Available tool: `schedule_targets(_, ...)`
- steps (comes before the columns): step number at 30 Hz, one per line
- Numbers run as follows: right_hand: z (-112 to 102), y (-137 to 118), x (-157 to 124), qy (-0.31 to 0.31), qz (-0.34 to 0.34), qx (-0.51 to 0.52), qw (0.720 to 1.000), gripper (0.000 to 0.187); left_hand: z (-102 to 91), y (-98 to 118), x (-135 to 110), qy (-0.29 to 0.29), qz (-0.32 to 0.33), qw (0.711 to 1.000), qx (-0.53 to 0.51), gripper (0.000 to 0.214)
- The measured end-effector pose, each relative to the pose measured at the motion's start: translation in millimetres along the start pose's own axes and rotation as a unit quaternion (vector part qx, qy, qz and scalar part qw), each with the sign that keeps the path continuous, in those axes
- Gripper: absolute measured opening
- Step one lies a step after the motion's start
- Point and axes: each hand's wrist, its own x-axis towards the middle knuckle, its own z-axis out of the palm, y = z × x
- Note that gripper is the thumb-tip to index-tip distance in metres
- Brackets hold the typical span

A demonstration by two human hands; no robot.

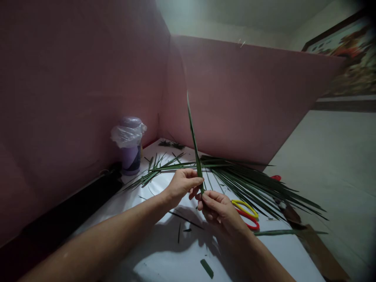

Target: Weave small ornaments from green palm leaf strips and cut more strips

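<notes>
A long, narrow green leaf strip (pixel 195 143) stands nearly upright between my hands, its thin tip pointing up. My left hand (pixel 185 184) pinches it from the left with thumb and fingers. Just below, my right hand (pixel 216 206) grips the strip's lower end. Partly hidden behind my right hand lie scissors with red and yellow handles (pixel 246 204). A fan of long green leaves (pixel 249 184) spreads across the table to the right. Thinner cut strips (pixel 155 171) lie in a loose pile on the left.
The white-covered table (pixel 123 227) carries scattered leaf scraps, including a short green piece (pixel 207 268) at the front. A purple bottle (pixel 131 156) with clear plastic around its top stands at the left. Pink panels (pixel 235 98) close off the left and back.
</notes>
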Motion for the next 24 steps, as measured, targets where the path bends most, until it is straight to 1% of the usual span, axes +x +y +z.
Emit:
schedule_targets(4, -3, 13, -1, 0.049, -0.044, -0.037, 0.997, 0.031, 3.0, -3, -1, -0.008, -0.007, 1.0, 0.015, 0.018)
schedule_targets(8, -3, 21, -4, 0.069, -0.042, -0.04, 0.996, 0.032, 6.5, -4, -3, -0.02, -0.026, 0.999, 0.033, 0.018)
schedule_targets(14, -4, 22, -6, 0.029, -0.042, -0.015, 0.999, 0.026, 4.6, -8, -2, -0.028, -0.046, 0.998, 0.036, 0.018)
schedule_targets(20, -1, 19, -7, 0.037, -0.045, -0.015, 0.998, 0.027, 0.3, -13, -1, -0.043, -0.051, 0.998, 0.021, 0.023)
schedule_targets(24, 1, 23, -8, 0.034, -0.03, -0.009, 0.999, 0.024, -1.5, -13, 0, -0.03, -0.054, 0.997, 0.034, 0.022)
